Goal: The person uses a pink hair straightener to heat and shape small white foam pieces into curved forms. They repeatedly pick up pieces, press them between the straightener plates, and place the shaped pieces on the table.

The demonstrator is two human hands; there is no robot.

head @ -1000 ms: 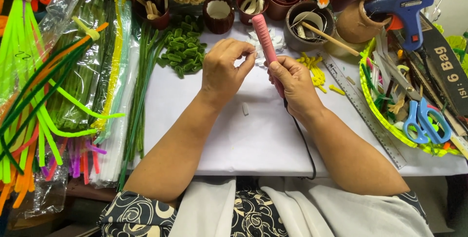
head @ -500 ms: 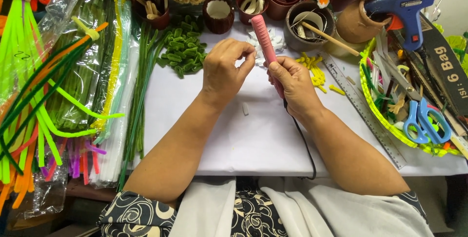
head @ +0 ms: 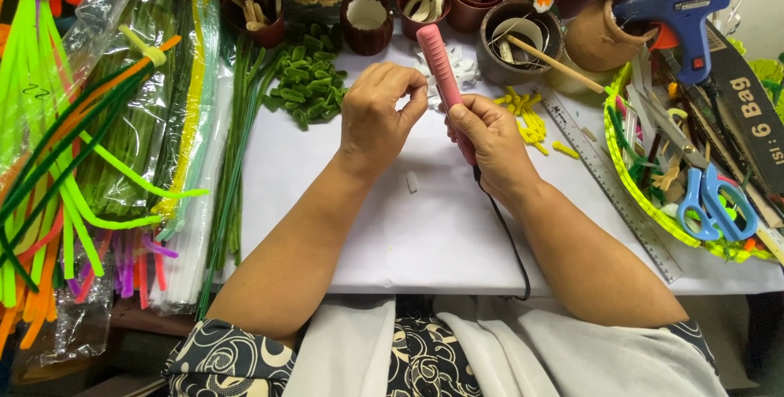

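My right hand [head: 488, 142] grips a long pink corded iron [head: 442, 70] that points away from me over the white table [head: 425, 234]. Its black cord [head: 508, 238] runs back toward my body. My left hand [head: 377, 115] hovers just left of the iron with its fingers curled and the fingertips pinched together near the iron's blades; whatever sits between them is too small to make out. A small white scrap [head: 412, 182] lies on the table below both hands.
Bundles of coloured pipe cleaners [head: 90, 160] and green stems [head: 237, 152] fill the left. Green pieces [head: 309, 86], yellow pieces [head: 527, 115] and brown cups [head: 367, 21] lie behind. A ruler [head: 612, 185], blue glue gun [head: 686, 17], and basket [head: 645, 201] with blue scissors [head: 714, 205] sit at the right.
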